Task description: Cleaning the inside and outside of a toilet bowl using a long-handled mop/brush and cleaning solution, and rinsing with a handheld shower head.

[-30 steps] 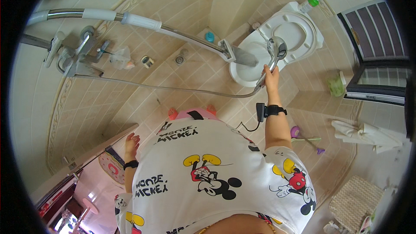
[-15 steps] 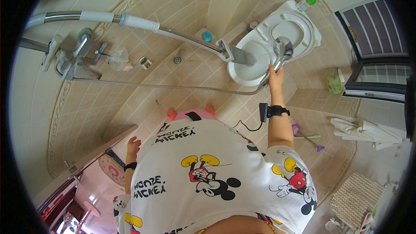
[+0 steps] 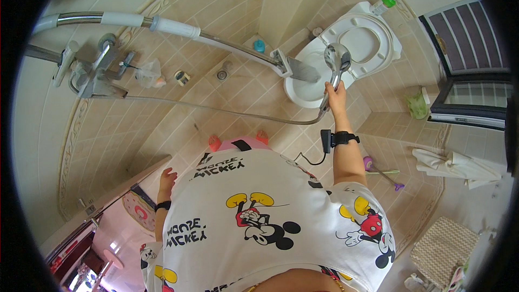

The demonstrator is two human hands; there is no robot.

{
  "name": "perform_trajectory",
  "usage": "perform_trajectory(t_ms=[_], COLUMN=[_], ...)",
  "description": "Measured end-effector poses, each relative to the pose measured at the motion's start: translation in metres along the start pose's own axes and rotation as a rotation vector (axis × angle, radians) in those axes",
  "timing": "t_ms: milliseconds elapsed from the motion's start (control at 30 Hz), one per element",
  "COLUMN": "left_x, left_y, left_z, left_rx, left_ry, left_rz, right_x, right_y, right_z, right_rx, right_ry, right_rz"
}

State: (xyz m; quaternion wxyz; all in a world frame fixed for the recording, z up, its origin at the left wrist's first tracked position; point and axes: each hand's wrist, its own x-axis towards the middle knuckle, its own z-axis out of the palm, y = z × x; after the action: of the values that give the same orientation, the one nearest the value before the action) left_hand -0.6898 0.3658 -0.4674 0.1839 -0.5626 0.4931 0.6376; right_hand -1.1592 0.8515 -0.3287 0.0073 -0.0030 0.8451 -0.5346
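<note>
My right hand grips the handle of a chrome hand shower, held over the bowl of a white toilet whose seat and lid stand up. A metal hose runs from the hand shower to the wall tap at the left. A black band with a small device sits on the right wrist. My left hand hangs low at my side with loose fingers, holding nothing, near the edge of a doorway.
A chrome shower rail crosses the upper view. On the beige tiled floor are a floor drain, a small teal object, a purple brush and a green cloth. A green-capped bottle stands behind the toilet.
My right hand has lifted the hand shower slightly higher over the toilet bowl. My left hand stays at my side.
</note>
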Motion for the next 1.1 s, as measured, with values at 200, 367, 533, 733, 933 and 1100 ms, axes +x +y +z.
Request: perform_trajectory(t_ms=[200,367,533,733,933,1100], left_x=[0.002,-0.001,-0.010,0.032,0.038,0.035], left_y=[-0.011,-0.016,0.013,-0.047,-0.040,-0.036], left_z=[0.015,0.022,0.029,0.006,0.011,0.017], left_rx=[0.195,0.271,0.137,0.336,0.329,0.314], left_ry=[0.086,0.173,0.083,0.144,0.137,0.126], left_rz=[0.091,0.209,0.080,0.245,0.353,0.387], right_x=[0.000,0.014,0.012,-0.003,-0.008,-0.009], right_y=[0.001,0.019,0.022,-0.014,0.001,0.019], right_z=[0.003,-0.003,-0.013,0.000,0.015,0.018], right_rx=[0.010,-0.120,-0.064,-0.050,-0.069,-0.044], right_ry=[0.018,0.093,0.194,0.002,-0.041,-0.035], right_rz=[0.013,-0.028,-0.016,0.037,0.021,0.027])
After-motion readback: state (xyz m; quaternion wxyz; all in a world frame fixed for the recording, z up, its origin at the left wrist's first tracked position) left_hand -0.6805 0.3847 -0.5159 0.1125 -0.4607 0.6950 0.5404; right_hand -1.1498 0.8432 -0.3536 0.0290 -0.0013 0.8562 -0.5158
